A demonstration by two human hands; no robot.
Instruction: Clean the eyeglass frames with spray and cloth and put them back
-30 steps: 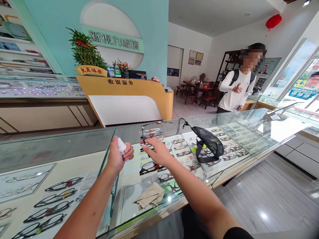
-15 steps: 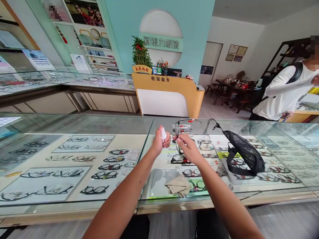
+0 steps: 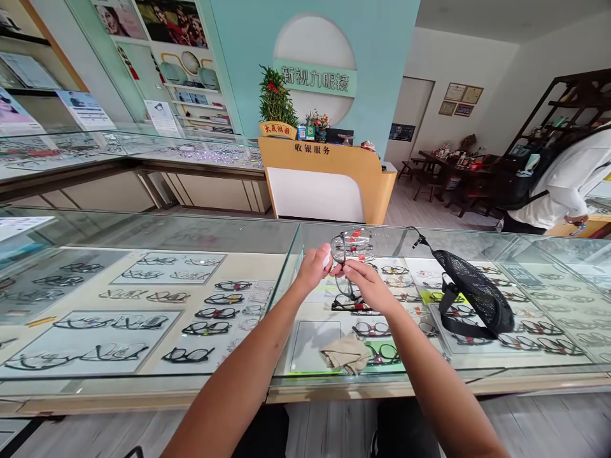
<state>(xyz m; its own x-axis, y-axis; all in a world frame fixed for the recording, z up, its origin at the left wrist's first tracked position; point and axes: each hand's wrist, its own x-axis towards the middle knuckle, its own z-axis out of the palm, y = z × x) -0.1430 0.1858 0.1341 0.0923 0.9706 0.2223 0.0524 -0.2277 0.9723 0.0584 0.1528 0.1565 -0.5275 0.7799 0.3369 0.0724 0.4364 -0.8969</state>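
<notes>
The left grip [image 3: 313, 268] is wrapped around a white bottle [image 3: 327, 259]. The right grip [image 3: 367, 283] pinches eyeglasses [image 3: 338, 248] by the frame.

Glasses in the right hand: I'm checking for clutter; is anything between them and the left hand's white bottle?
Nothing visible stands between the glasses and the white bottle; the beige cloth lies lower, off that line.

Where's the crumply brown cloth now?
In the head view, the cloth lies on the glass counter, low, slightly right of the middle, below the right hand.
</notes>
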